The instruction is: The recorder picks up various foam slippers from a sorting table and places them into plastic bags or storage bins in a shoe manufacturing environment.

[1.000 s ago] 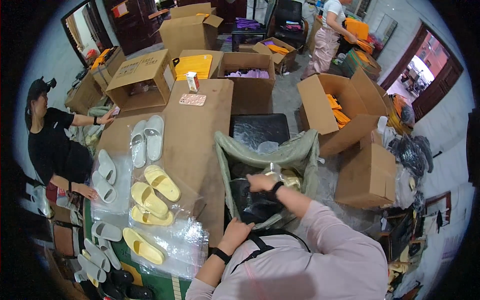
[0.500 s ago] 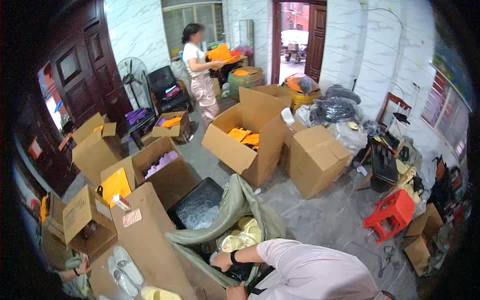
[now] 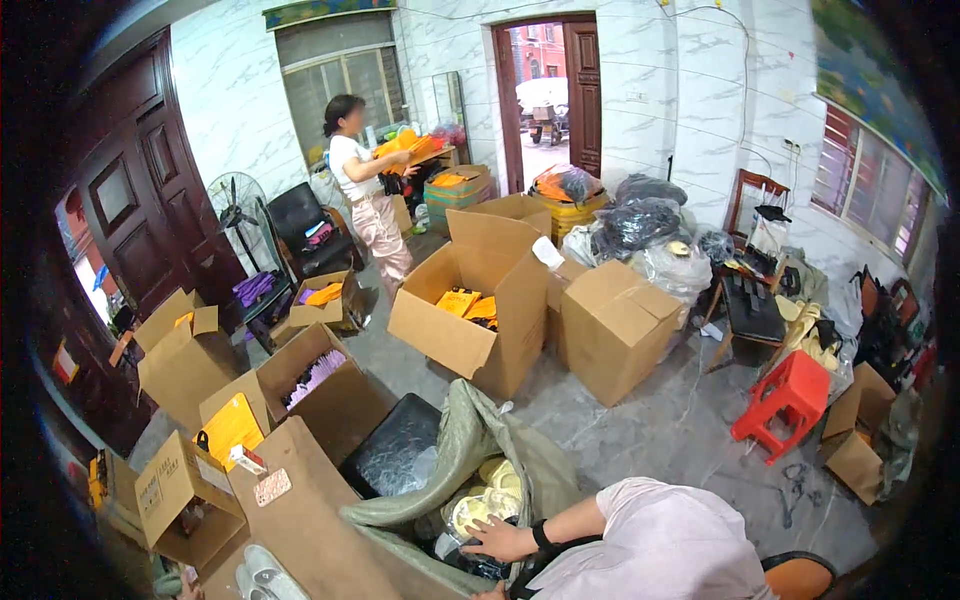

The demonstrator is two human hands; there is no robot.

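Note:
A large olive-green woven sack [image 3: 470, 420] stands with its mouth folded back, and pale yellow slippers [image 3: 490, 500] in clear plastic lie inside. Over them, at the sack's opening, my right hand [image 3: 503, 540] is open with its fingers spread; a black band circles the wrist. Whether the fingertips touch the slippers or the wrapping I cannot tell. Only a sliver of my left hand [image 3: 490, 593] shows at the lower edge, by the sack's near rim, its fingers mostly cut off. A dark bundle shows below the slippers, partly hidden by my right hand.
Left of the sack, a cardboard sheet [image 3: 300, 500] carries grey slippers [image 3: 268, 572] and a phone [image 3: 272, 487]. Beyond stands an open carton [image 3: 470, 310] of orange packets. A red stool [image 3: 787, 400] stands right. A person [image 3: 362, 185] handles orange items at the back.
The view has tilted up and shifted. My right hand has moved right within the sack's mouth, its fingers now spread in sight. My left hand has slipped mostly out of view.

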